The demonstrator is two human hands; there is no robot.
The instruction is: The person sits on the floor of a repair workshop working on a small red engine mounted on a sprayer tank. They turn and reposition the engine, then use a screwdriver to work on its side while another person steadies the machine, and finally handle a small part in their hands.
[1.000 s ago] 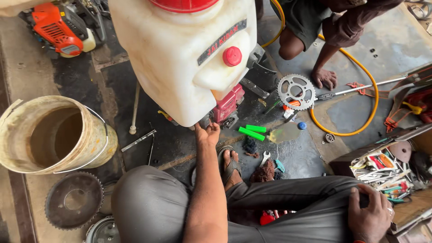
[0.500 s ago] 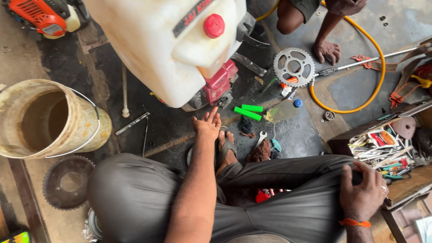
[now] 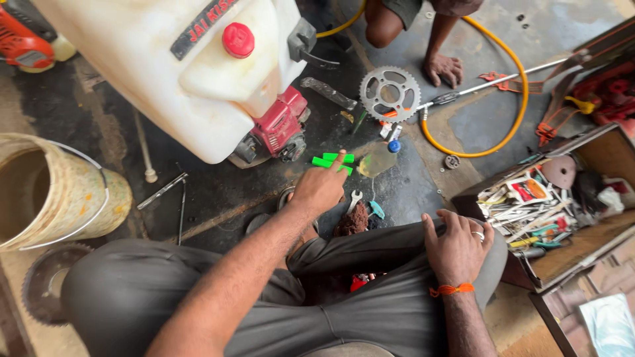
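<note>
A dark, oil-stained workshop floor (image 3: 218, 192) carries everything here, and the person sits on it cross-legged among scattered parts. Since a moment ago the left hand (image 3: 320, 187) has left the underside of the small red engine (image 3: 281, 129) and has travelled right and down toward the green tool handles (image 3: 333, 160); its outstretched fingertip now touches them, fingers loosely apart, closed on nothing yet. So the work has shifted from the engine itself to the loose tools beside it. The right hand (image 3: 456, 248) stays flat on the right knee, fingers spread, holding nothing (an orange thread circles the wrist).

The green handles lie on the floor just right of the engine, below the white tank (image 3: 152, 79) that it is mounted under. Close on their right lies a small clear bottle with a blue cap (image 3: 378, 158), and nearer the person a small spanner (image 3: 354, 200) and a brownish rag (image 3: 353, 220).

Open room is tight. The tank overhangs the upper left, the toothed sprocket (image 3: 390, 92) and the yellow hose (image 3: 509, 125) lie beyond the handles, another person's hand (image 3: 442, 68) presses the floor near the hose, and the wooden toolbox (image 3: 562, 205) walls the right. A worn bucket (image 3: 59, 192) stands far left. The freest lane runs straight back along the floor toward the person's lap.
</note>
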